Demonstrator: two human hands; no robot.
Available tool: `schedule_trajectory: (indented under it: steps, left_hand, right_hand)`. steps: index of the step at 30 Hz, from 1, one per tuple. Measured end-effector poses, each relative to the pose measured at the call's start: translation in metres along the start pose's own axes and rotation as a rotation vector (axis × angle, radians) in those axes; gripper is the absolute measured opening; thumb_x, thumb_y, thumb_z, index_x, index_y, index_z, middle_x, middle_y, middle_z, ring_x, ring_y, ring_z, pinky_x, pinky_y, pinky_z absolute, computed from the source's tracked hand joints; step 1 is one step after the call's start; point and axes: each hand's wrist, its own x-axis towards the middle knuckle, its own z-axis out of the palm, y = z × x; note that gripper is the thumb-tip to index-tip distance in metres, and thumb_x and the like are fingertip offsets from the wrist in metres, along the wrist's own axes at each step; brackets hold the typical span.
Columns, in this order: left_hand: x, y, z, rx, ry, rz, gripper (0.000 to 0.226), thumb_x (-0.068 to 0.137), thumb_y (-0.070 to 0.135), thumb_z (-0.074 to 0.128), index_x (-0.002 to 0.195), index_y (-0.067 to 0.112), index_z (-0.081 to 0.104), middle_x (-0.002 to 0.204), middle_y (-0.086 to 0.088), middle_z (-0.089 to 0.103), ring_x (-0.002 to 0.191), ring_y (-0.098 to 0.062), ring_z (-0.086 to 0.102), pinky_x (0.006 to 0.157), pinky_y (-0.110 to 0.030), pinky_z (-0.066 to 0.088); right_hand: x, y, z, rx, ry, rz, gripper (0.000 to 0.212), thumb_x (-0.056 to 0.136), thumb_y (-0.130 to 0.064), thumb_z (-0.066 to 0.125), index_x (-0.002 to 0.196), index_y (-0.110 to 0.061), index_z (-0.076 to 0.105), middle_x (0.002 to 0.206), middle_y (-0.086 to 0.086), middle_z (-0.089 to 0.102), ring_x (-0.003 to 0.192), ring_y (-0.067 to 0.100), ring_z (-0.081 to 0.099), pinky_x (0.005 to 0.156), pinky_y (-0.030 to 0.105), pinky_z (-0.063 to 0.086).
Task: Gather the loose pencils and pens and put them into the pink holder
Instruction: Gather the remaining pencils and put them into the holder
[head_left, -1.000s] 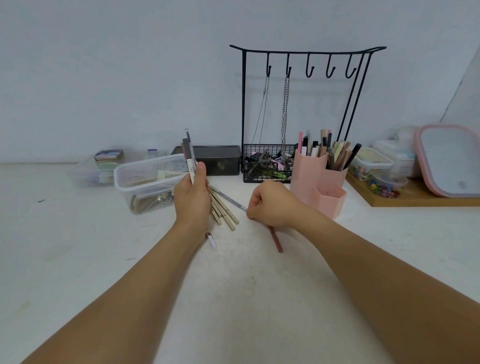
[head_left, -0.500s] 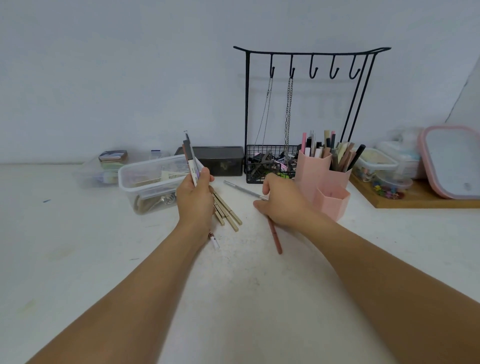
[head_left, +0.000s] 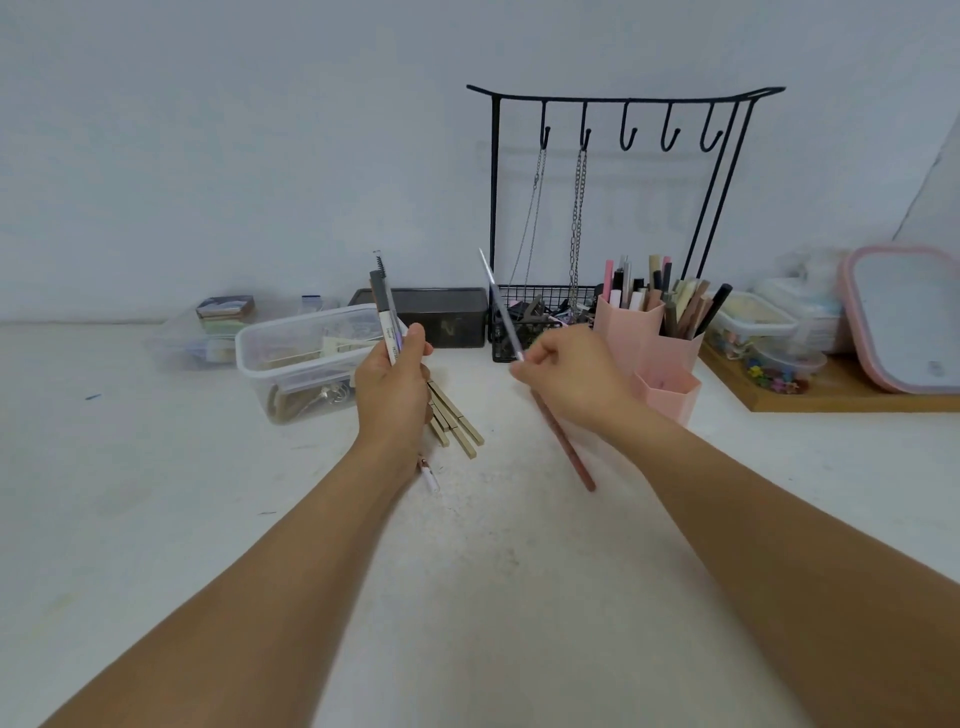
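A: Taking the pink holder (head_left: 647, 340) as the landmark and starting far to its left, what does the left hand (head_left: 390, 387) have?

B: It is curled round a small bundle of pens (head_left: 385, 312), which stands nearly upright out of the top of the fist, a brush-tipped one tallest. That hand sits well left of the holder, in front of the clear plastic tub (head_left: 306, 353).

A: And under it?

B: A fan of tan sticks (head_left: 454, 421) lies flat on the bench (head_left: 156, 519), left of the holder and partly hidden by the left hand. A short white-tipped pen (head_left: 429, 475) lies loose beside the left wrist, nearer the person.

A: Then the right hand (head_left: 569, 379)?

B: Its fingers pinch a thin silver pen (head_left: 500, 304), whose long axis rises steeply, the tip leaning up and away to the left. A reddish pencil (head_left: 563, 441) juts from beneath the same hand toward the person; whether it is gripped or lying on the bench cannot be told.

A: So which hand is better placed for the drop?

B: The right, by judgement. It hovers just left of the holder, almost touching the low front compartment, while the left is well apart. The tall rear compartments are already crowded with pens, so the silver pen would probably need tipping upright and carrying rightward, over the rim.
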Motion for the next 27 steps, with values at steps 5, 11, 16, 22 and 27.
schedule_trajectory:
  steps: [5, 11, 16, 22, 27]
  left_hand:
    - [-0.003, 0.007, -0.001, -0.027, -0.145, -0.007, 0.043, 0.076, 0.051, 0.082, 0.087, 0.015, 0.063, 0.066, -0.005, 0.052, 0.057, -0.020, 0.050, 0.056, -0.035, 0.049]
    - [0.010, 0.012, -0.009, 0.020, -0.036, 0.029, 0.038, 0.104, 0.030, 0.050, 0.069, 0.015, 0.048, 0.050, 0.002, 0.048, 0.043, -0.014, 0.047, 0.044, -0.027, 0.041]
    - [0.023, 0.024, -0.031, 0.028, 0.050, 0.068, 0.035, 0.107, 0.042, 0.043, 0.081, 0.019, 0.048, 0.053, 0.002, 0.043, 0.040, -0.010, 0.043, 0.040, -0.023, 0.044]
    - [0.023, 0.029, -0.035, 0.023, 0.088, -0.029, 0.034, 0.099, 0.041, 0.061, 0.075, 0.023, 0.046, 0.050, 0.006, 0.035, 0.041, -0.010, 0.028, 0.038, -0.021, 0.024]
    - [0.018, 0.027, -0.028, 0.047, 0.042, -0.028, 0.040, 0.102, 0.041, 0.055, 0.069, 0.022, 0.042, 0.049, 0.005, 0.033, 0.036, -0.010, 0.027, 0.039, -0.020, 0.022]
  right_hand:
    - [-0.023, -0.048, 0.008, 0.352, -0.422, -0.032, 0.020, 0.091, -0.015, 0.071, 0.081, 0.002, 0.070, 0.063, 0.005, 0.062, 0.048, 0.009, 0.049, 0.045, 0.020, 0.039]
    - [-0.028, -0.035, 0.036, 0.344, -0.374, 0.045, 0.029, 0.095, -0.031, 0.065, 0.070, -0.016, 0.071, 0.064, 0.003, 0.067, 0.051, 0.014, 0.057, 0.051, 0.029, 0.045]
    - [-0.051, -0.047, 0.046, -0.182, -0.309, -0.075, 0.041, 0.074, -0.052, 0.080, 0.079, -0.012, 0.072, 0.074, 0.000, 0.073, 0.071, 0.012, 0.067, 0.057, 0.016, 0.030]
    - [-0.053, -0.055, 0.044, -0.281, -0.394, -0.048, 0.030, 0.082, -0.031, 0.075, 0.082, 0.000, 0.072, 0.084, 0.012, 0.075, 0.086, 0.027, 0.071, 0.091, 0.045, 0.051]
    - [-0.054, -0.058, 0.038, -0.327, -0.440, -0.032, 0.026, 0.085, -0.029, 0.071, 0.082, -0.004, 0.071, 0.077, 0.010, 0.066, 0.088, 0.027, 0.070, 0.109, 0.053, 0.037]
